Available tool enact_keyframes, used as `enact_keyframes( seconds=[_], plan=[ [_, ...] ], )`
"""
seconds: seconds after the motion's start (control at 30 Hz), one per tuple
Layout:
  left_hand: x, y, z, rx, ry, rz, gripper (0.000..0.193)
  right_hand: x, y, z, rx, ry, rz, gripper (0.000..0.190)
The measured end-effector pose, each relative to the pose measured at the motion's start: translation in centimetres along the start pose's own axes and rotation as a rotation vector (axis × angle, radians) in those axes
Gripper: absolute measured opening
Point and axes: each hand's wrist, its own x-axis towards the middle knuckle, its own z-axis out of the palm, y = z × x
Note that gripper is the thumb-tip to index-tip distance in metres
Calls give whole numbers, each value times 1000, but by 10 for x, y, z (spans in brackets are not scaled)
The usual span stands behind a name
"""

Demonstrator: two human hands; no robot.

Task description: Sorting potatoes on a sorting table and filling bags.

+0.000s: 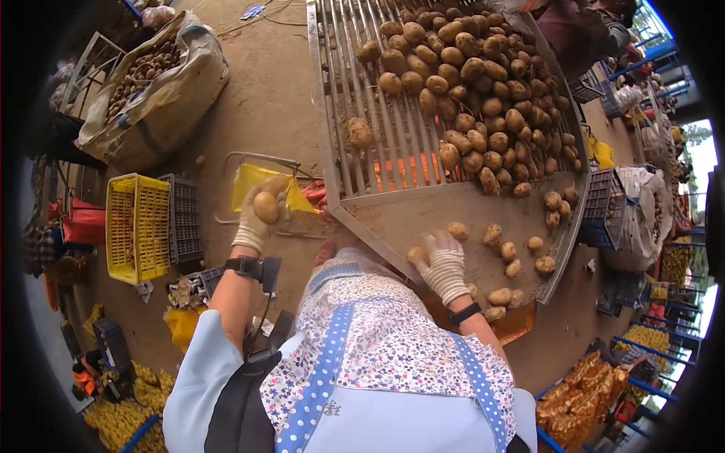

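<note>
My left hand [258, 212], in a pale work glove, holds potatoes [266, 207] over the floor, left of the metal sorting table. On the lower plate of the sorting table [391, 218] rests my right hand [444, 260], also gloved; its thumb side is at a potato [417, 255], and whether it grips it I cannot tell. Loose potatoes [508, 251] lie on the plate around and beyond this hand. A large heap of soil-covered potatoes [481, 85] covers the right part of the slatted grate [362, 164]. One clumped potato [358, 133] sits apart on the slats.
A yellow crate [137, 226] and a dark crate [184, 218] stand at the left. Behind them is a big woven sack [164, 107] of potatoes. A metal frame with a yellow bag [243, 184] is beside the table. Another person [575, 34] is at the upper right, near a blue crate [603, 206].
</note>
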Motion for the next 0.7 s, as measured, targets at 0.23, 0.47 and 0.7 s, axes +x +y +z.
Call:
enact_keyframes(
  seconds=[0.23, 0.47, 0.7],
  plan=[
    [96, 59, -45, 20, 194, -132, 28, 9, 3, 46, -220, -110, 276, 55],
    [147, 85, -98, 89, 455, 1, 35, -47, 50, 17, -228, -209, 667, 58],
    [121, 40, -15, 364, 536, 287, 64, -75, 100, -21, -140, -493, 743, 59]
  ],
)
